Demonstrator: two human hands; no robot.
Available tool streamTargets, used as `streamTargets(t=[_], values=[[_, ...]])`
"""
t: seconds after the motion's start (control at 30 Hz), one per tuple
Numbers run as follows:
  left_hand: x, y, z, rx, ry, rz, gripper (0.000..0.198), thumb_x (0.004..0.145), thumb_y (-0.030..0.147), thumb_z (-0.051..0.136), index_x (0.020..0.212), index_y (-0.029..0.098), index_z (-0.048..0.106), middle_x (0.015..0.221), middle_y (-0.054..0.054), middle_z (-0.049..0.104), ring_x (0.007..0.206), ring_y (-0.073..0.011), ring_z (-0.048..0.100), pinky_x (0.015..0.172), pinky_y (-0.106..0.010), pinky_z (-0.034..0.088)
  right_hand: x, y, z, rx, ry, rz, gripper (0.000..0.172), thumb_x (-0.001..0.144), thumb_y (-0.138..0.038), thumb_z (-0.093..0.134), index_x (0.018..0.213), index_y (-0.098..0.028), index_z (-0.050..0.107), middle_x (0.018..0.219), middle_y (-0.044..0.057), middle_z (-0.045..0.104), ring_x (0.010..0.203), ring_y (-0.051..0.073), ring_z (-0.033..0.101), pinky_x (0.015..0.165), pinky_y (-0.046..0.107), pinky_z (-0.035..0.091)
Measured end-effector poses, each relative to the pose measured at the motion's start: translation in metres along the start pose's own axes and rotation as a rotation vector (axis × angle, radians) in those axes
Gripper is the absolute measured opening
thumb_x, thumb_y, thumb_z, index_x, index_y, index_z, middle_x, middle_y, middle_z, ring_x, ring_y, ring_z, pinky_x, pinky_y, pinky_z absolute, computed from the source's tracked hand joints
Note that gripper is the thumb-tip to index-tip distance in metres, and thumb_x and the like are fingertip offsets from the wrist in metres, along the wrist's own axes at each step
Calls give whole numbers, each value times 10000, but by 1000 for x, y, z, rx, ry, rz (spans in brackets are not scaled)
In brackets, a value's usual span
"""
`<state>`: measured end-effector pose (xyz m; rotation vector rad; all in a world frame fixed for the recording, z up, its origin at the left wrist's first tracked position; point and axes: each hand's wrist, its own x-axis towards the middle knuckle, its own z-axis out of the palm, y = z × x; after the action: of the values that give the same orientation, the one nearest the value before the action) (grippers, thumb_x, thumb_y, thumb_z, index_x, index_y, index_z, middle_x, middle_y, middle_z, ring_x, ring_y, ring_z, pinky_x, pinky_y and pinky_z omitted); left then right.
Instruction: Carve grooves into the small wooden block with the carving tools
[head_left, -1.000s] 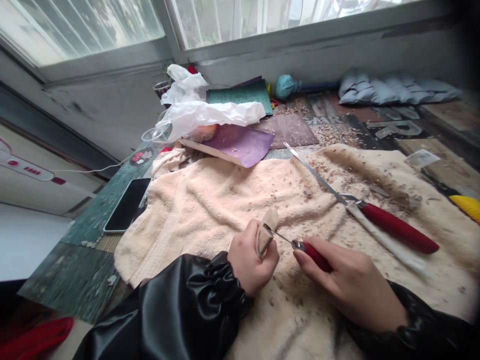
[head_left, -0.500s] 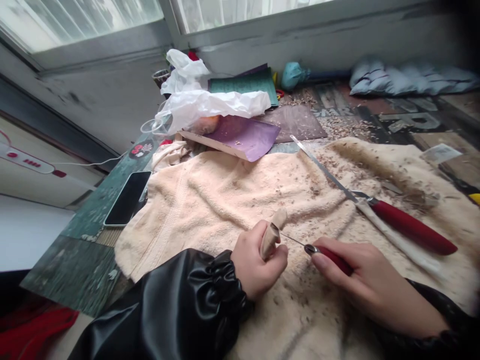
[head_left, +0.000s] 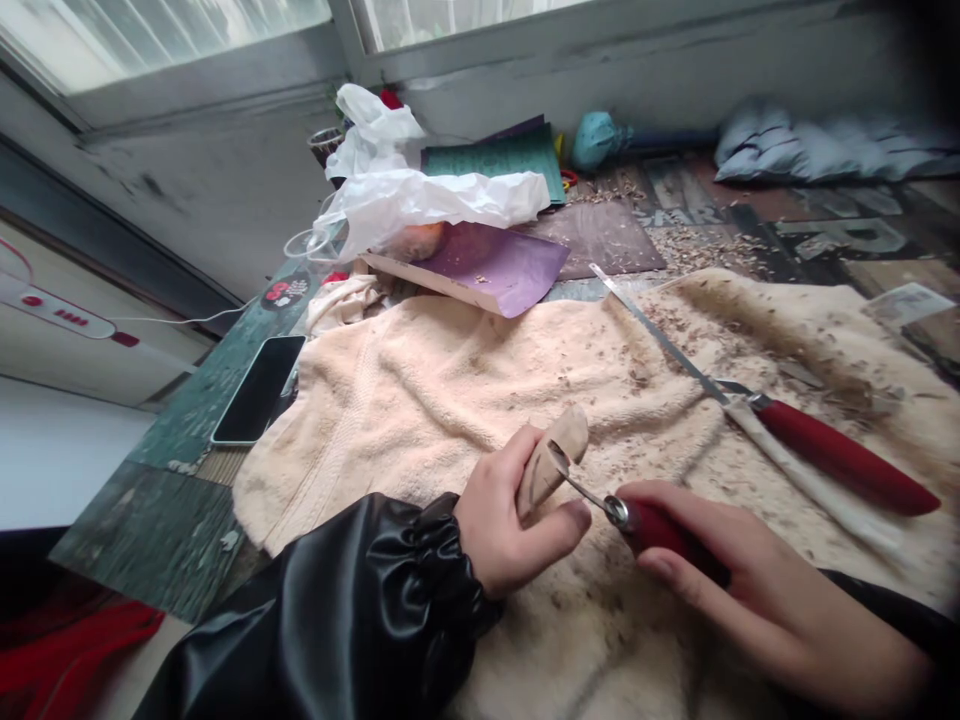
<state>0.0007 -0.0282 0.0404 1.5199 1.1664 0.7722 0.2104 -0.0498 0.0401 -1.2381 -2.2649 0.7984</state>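
Closed around a small piece of pale wood point(head_left: 541, 478), my left hand point(head_left: 510, 520) holds it tilted above the beige towel point(head_left: 420, 390). The wood has a notch near its upper part. My right hand point(head_left: 739, 570) grips the dark red handle of a carving knife point(head_left: 667, 535). Its thin curved blade reaches left, and the tip touches the wood at the notch. Wood shavings lie scattered over the towel. To the right rests a second red-handled tool point(head_left: 847, 455), beside a long narrow saw-like blade with a whitish handle point(head_left: 814, 490).
A phone point(head_left: 259, 390) lies at the towel's left edge. Behind the towel are a purple folder point(head_left: 502, 265), a white plastic bag point(head_left: 442, 200) and a green sheet point(head_left: 499, 165). A puffy grey roll point(head_left: 832, 145) lies along the wall, with more shavings on the table point(head_left: 697, 250).
The wood piece has turned in my left hand, showing more of its notched face. My right hand has rolled the knife a little, and its blade now appears curved at the notch.
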Motion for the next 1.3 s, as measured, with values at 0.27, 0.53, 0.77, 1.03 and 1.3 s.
streamTargets(t=[0.27, 0.53, 0.77, 1.03, 1.3], values=[[-1, 4, -3, 45, -56, 26, 276, 690, 424, 581, 778, 200, 445, 636, 39, 417, 570, -118, 387, 542, -261, 307, -2, 1, 1, 23, 97, 33, 240, 900, -432, 461, 997, -263, 599, 754, 1, 699, 672, 167, 673, 563, 226, 517], [-2, 4, -2, 48, -43, -28, 340, 692, 480, 616, 769, 200, 439, 626, 43, 416, 557, -113, 382, 531, -256, 293, 4, -3, 1, 27, 25, 10, 289, 922, -421, 414, 739, -232, 534, 611, -8, 620, 532, 134, 592, 480, 215, 456], [-3, 7, -1, 97, -44, 0, 391, 681, 493, 656, 720, 205, 394, 594, 59, 416, 531, -97, 406, 497, -240, 286, 7, -4, 1, 14, -19, -9, 324, 921, -385, 416, 654, -223, 501, 594, -1, 618, 501, 122, 579, 448, 204, 450], [-4, 5, 3, 189, -19, 13, 417, 680, 533, 658, 708, 204, 401, 587, 55, 440, 507, -93, 419, 476, -237, 292, 9, -5, 4, 47, -53, 72, 379, 931, -424, 370, 627, -231, 487, 572, -3, 608, 517, 140, 583, 453, 227, 445], [-3, 1, 11, 287, 39, -45, 517, 642, 656, 650, 727, 200, 422, 585, 49, 456, 509, -107, 432, 487, -244, 306, 10, -1, 7, 57, -114, 145, 402, 944, -439, 331, 643, -224, 488, 552, -17, 592, 483, 126, 564, 459, 241, 423]])
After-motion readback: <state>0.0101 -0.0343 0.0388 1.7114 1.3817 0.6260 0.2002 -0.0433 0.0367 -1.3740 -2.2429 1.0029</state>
